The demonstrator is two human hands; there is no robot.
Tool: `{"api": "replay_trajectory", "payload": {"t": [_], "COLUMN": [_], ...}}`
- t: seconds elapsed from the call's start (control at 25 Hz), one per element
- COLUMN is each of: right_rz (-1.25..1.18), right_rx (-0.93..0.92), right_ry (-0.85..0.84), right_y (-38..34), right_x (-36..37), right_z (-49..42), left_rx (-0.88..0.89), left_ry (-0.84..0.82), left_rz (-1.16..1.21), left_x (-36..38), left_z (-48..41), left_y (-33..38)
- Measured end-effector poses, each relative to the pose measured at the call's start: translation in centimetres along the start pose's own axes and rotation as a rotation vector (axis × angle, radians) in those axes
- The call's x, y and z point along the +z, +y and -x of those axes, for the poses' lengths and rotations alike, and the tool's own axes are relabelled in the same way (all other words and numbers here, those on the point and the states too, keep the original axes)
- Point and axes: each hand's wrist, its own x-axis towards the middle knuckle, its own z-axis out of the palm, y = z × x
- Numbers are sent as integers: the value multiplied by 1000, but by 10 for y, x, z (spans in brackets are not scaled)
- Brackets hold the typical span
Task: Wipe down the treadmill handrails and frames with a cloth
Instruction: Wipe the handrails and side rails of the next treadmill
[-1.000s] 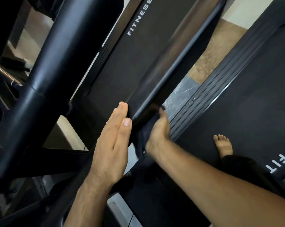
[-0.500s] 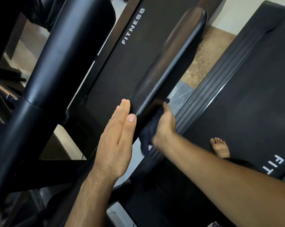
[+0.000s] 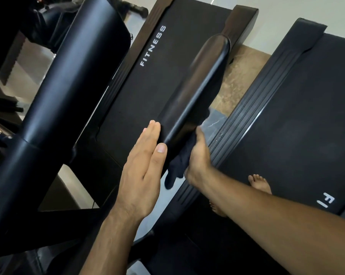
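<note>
A black treadmill handrail point(image 3: 197, 92) runs from the middle of the view up to the right, its rounded end at the top. My left hand point(image 3: 141, 171) lies flat with straight fingers against the rail's left side. My right hand point(image 3: 199, 157) holds a dark cloth point(image 3: 177, 167) against the rail's right underside; its fingers are hidden behind the rail and cloth. A loose end of the cloth hangs below the hand, and more of it shows beside the rail higher up.
A thick black upright column point(image 3: 54, 96) fills the left. A treadmill belt marked FITNESS point(image 3: 153, 46) lies behind the rail; a second treadmill point(image 3: 296, 116) is on the right, with my bare feet point(image 3: 260, 183) on it. Tiled floor point(image 3: 241, 76) shows between them.
The view has tilted so the handrail's far end is now in sight. Both hands stay on the rail; the right hand with the cloth has slid slightly up along it.
</note>
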Motion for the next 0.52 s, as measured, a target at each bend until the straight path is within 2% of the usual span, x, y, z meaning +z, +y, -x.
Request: {"api": "replay_trajectory", "payload": {"t": [0.04,0.12,0.32,0.44,0.52], "right_rz": [2,-86,39,88,297], "right_rx": [19,-56,-122,-326,-475], "right_ry": [0,5,46,82,109], "right_y": [0,-22,-55,-83,-99], "right_x": [-1,0,4,6,15], "right_z": [0,-8,-2,14,46], "left_rx": [4,-11,-16,-47,-33], "left_ry": [-6,-12,-9,-17,-29], "left_rz": [-3,1,-16,41,60], "left_x": [1,3,7,1,-3], "left_z": [-3,-8,-20,-28,-28], "left_y": [0,1,15,15,17]}}
